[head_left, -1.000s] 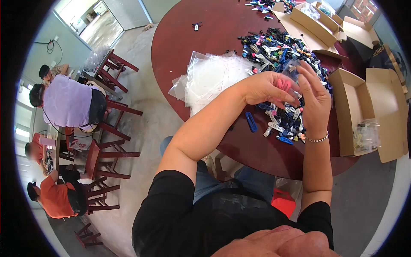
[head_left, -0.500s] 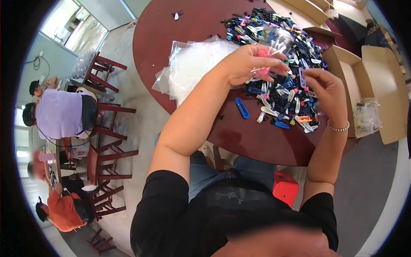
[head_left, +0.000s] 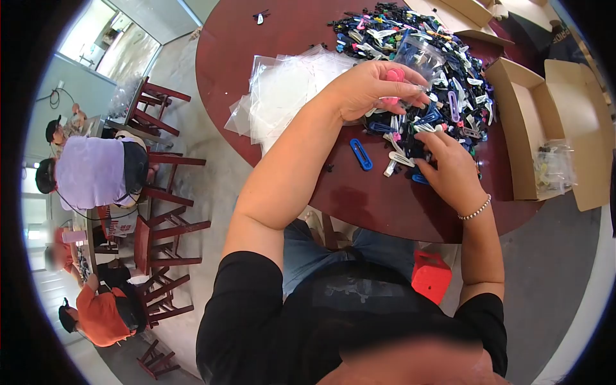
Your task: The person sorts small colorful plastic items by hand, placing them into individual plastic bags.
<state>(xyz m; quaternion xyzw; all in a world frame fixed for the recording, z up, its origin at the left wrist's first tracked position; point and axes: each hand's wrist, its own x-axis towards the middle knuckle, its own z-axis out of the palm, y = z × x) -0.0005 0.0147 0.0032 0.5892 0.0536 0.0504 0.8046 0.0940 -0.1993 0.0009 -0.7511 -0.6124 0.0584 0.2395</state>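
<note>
My left hand [head_left: 372, 90] is closed around pink hair clips [head_left: 394, 76] and a clear plastic bag [head_left: 420, 58], held over a big heap of snap hair clips [head_left: 378, 48]. At the heap's near side, my right hand [head_left: 454, 170] reaches down with thumb and fingers apart, its fingertips right at some white hair clips [head_left: 402, 158]. A purple hair clip [head_left: 453, 106] rests on the heap beyond it. Left of the heap's near edge, a blue hair clip [head_left: 360, 154] lies by itself on the dark red table [head_left: 359, 196].
Flat clear bags [head_left: 289, 96] are stacked left of the heap. An open cardboard box [head_left: 523, 128] with filled bags [head_left: 553, 170] stands at the right. Other cardboard [head_left: 459, 19] sits at the back. Wooden stools [head_left: 170, 244] and seated people [head_left: 102, 170] are off left.
My right hand has moved down and left, from beside the purple clip to the white clips. The purple clip now lies on the heap. My left hand keeps the pink clips and bag.
</note>
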